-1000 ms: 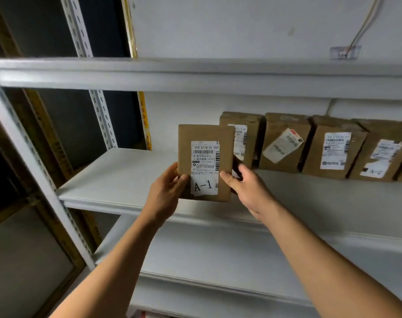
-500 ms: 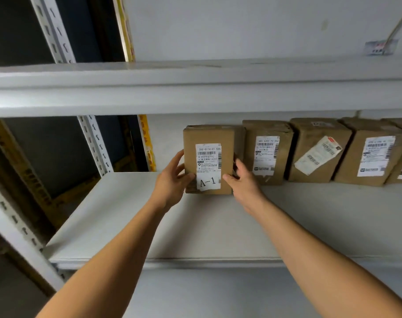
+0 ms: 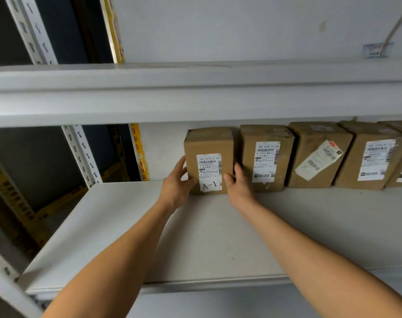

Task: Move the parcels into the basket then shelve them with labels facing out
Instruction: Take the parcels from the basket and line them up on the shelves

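A brown cardboard parcel [image 3: 208, 143] with a white label marked A-1 stands upright at the back of the grey shelf [image 3: 131, 226], its label facing me. My left hand [image 3: 176, 187] holds its lower left edge, thumb on the front. My right hand [image 3: 239, 187] holds its lower right edge, fingers tucked between it and the neighbouring parcel [image 3: 265, 157]. Further right stand a parcel with a slanted label [image 3: 317, 154] and another parcel [image 3: 374, 159], labels outward. No basket is in view.
An upper shelf [image 3: 195, 92] hangs close above the parcels. White perforated uprights [image 3: 80, 154] stand at the left, with dark space and yellow racking behind them. The shelf surface left of the A-1 parcel is bare. A white wall backs the shelving.
Both hands carried the A-1 parcel from in front of the shelf back to the wall and set it upright at the left end of the row. The view rose and came closer.
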